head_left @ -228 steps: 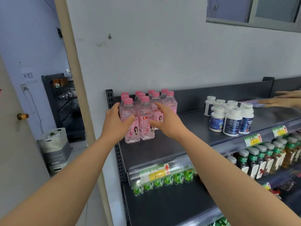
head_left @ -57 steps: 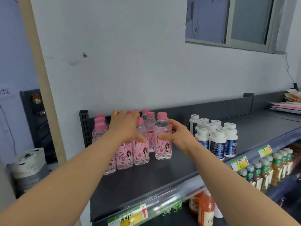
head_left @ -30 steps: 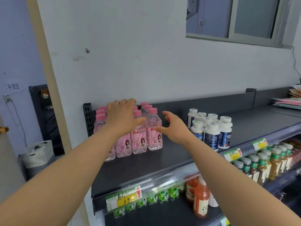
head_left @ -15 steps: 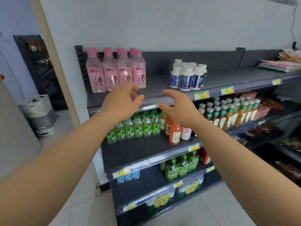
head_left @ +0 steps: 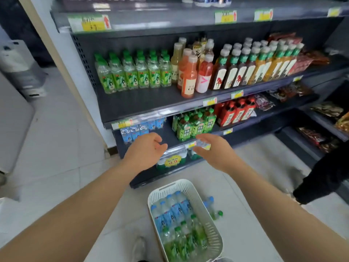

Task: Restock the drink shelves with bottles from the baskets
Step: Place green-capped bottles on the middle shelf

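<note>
- Left hand (head_left: 146, 151) mid-frame, fingers loosely curled, holding nothing.
- Right hand (head_left: 213, 150) beside it, fingers relaxed, empty.
- White basket (head_left: 217, 235) bottom centre, holding blue-label bottles (head_left: 173, 208).

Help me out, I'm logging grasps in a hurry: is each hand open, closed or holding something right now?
Left hand: open, fingers loosely curled, holding nothing.
Right hand: open, fingers relaxed, holding nothing.
</note>
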The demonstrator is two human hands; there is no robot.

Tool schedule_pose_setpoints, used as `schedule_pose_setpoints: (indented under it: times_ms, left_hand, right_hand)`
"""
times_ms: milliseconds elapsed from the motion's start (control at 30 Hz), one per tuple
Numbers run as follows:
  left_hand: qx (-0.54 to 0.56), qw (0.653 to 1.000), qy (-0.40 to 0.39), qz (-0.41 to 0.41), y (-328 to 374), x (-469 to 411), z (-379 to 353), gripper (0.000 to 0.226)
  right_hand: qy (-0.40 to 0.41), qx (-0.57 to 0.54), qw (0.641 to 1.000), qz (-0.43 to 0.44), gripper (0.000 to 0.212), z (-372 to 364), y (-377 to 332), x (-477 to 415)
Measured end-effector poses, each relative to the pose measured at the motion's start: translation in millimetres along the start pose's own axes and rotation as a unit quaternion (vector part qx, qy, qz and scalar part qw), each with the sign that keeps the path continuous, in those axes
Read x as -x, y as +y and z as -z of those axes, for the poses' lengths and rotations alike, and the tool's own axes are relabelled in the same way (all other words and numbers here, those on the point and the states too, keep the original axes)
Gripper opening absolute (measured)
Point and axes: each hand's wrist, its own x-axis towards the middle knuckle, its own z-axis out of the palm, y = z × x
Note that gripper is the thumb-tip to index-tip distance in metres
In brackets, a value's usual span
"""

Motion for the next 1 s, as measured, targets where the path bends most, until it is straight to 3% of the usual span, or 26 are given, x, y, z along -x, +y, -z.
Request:
schedule_pose_setpoints:
  times_ms: [267, 467, 500, 633, 833, 1000]
  left_hand:
    - [0.022, 0.985, -0.113, 0.126, -76, 17, -136, 0.031]
    - [0.055, 0.949, -0.181, 0.251, -141, 30, -258, 0.055]
    - [0.057, 0.941, -0.19, 0.274, -150, 33, -277, 0.053]
    - [0.098, 0.905, -0.182, 0.372, -187, 38, -347, 0.013]
    - [0.077, 0.873, -0.223, 0.428, -245, 40, -433, 0.068]
    - [0.013, 0.873, -0.234, 0.427, -269, 44, -473, 0.061]
  right_hand:
    - [-0.077, -0.024, 0.991, -0.11, 0.044, -112, 103, 12]
    - [-0.125, -0.062, 0.972, -0.189, 0.045, -206, 186, 20]
    - [-0.129, -0.069, 0.969, -0.201, 0.045, -220, 199, 22]
    - [-0.15, -0.079, 0.959, -0.228, 0.044, -273, 245, 27]
    - [-0.173, -0.107, 0.949, -0.242, 0.047, -337, 290, 29]
    - [-0.185, -0.115, 0.946, -0.238, 0.045, -371, 312, 32]
